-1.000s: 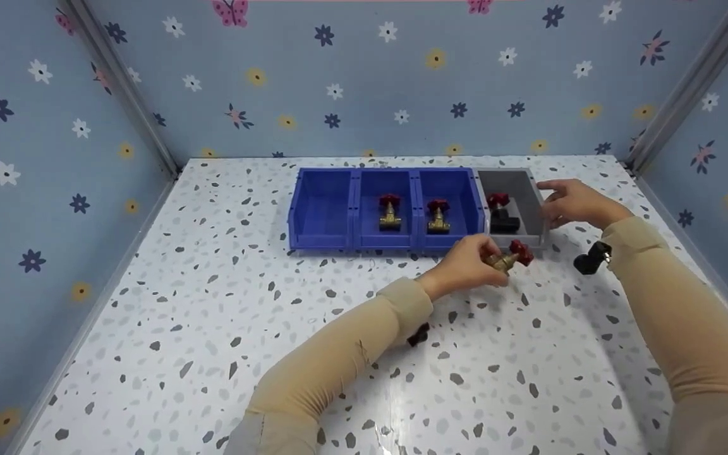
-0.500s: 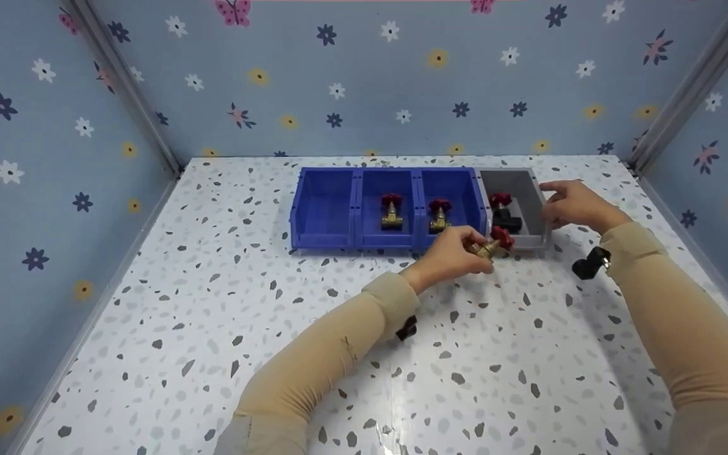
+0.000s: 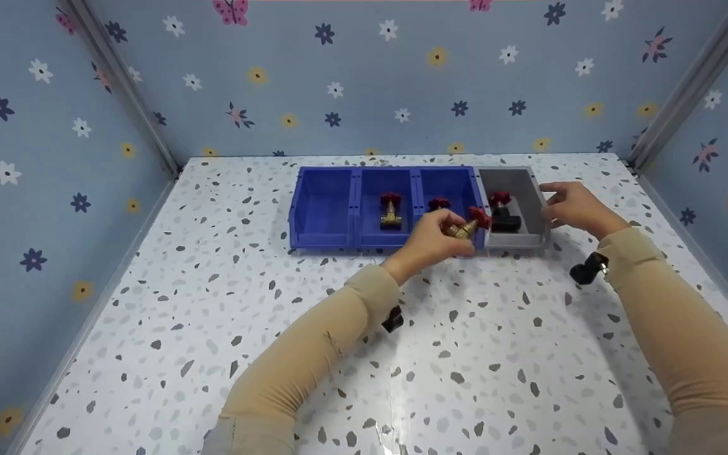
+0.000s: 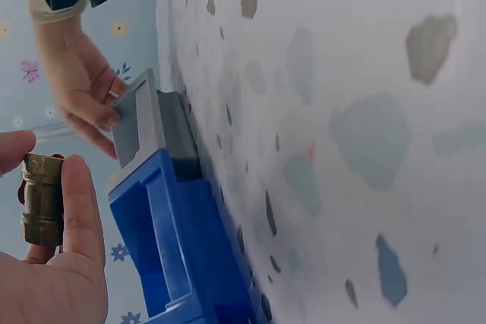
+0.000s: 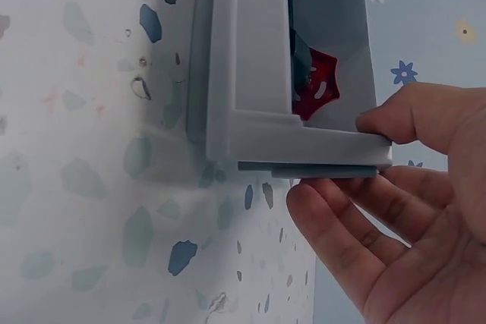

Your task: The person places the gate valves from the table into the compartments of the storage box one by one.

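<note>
My left hand (image 3: 428,240) pinches a brass valve (image 3: 462,230) with a red handwheel between thumb and fingers, in front of the third blue bin (image 3: 446,180). In the left wrist view its brass body (image 4: 43,201) sits between the fingertips. Behind the hand, another brass valve in that bin shows only its red handwheel (image 3: 438,203). My right hand (image 3: 580,206) grips the right side wall of the grey bin (image 3: 515,241), thumb over the rim and fingers outside, as the right wrist view shows. Inside the grey bin lies a black valve (image 3: 505,222) with a red handwheel.
The bins stand side by side in a row towards the back of the speckled table (image 3: 212,316). A brass valve (image 3: 390,218) stands in the second blue bin (image 3: 384,241); the leftmost blue bin (image 3: 323,241) is at the row's end. Flower-patterned walls (image 3: 364,82) enclose the table.
My left hand has carried the brass valve left and back, from in front of the grey bin to the third blue bin. The right hand stays on the grey bin.
</note>
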A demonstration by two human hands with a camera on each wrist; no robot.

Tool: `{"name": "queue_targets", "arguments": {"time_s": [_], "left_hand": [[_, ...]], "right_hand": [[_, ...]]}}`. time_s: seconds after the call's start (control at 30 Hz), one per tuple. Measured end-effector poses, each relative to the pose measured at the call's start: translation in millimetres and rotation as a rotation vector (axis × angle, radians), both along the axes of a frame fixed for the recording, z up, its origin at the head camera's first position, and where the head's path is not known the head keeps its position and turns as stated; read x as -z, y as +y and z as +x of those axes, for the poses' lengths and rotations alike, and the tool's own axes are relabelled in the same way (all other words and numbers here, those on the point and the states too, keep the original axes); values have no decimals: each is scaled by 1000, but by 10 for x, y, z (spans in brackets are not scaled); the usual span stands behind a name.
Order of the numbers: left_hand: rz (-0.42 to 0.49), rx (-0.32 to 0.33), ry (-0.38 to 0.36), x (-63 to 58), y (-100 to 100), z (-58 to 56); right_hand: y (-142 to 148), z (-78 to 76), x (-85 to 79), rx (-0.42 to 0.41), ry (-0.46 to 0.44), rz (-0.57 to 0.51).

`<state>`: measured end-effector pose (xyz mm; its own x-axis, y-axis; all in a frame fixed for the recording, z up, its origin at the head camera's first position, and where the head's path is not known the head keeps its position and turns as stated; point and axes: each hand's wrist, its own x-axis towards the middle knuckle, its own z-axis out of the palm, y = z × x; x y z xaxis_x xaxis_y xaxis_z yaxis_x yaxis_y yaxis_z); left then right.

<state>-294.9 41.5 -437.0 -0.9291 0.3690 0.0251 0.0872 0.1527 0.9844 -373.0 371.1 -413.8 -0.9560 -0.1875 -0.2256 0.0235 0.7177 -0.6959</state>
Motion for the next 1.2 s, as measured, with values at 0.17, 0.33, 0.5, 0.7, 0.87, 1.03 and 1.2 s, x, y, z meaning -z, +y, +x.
{"name": "queue_targets", "arguments": {"time_s": [0.17,0.33,0.5,0.7,0.87,1.03,1.2], "left_hand": [[28,-23,1,-61,-109,-48],[49,-49,-20,-93,-212,-95],[88,-77,-52,-125,-322,-127],[131,-110,-84,-177,-455,-166],[135,-139,-88,-191,-558,-209],[117,-164,-58,-198,-658,-229],[114,-175,-52,-211,-742,-247]], "right_hand": [[5,-10,24,5,16,6],[-1,-5,34,9,24,9],[-11,10,44,27,22,3],[-10,13,49,52,9,-12],[3,21,59,58,17,-18],[9,33,78,57,25,-41],[-7,42,90,69,26,-44]]}}
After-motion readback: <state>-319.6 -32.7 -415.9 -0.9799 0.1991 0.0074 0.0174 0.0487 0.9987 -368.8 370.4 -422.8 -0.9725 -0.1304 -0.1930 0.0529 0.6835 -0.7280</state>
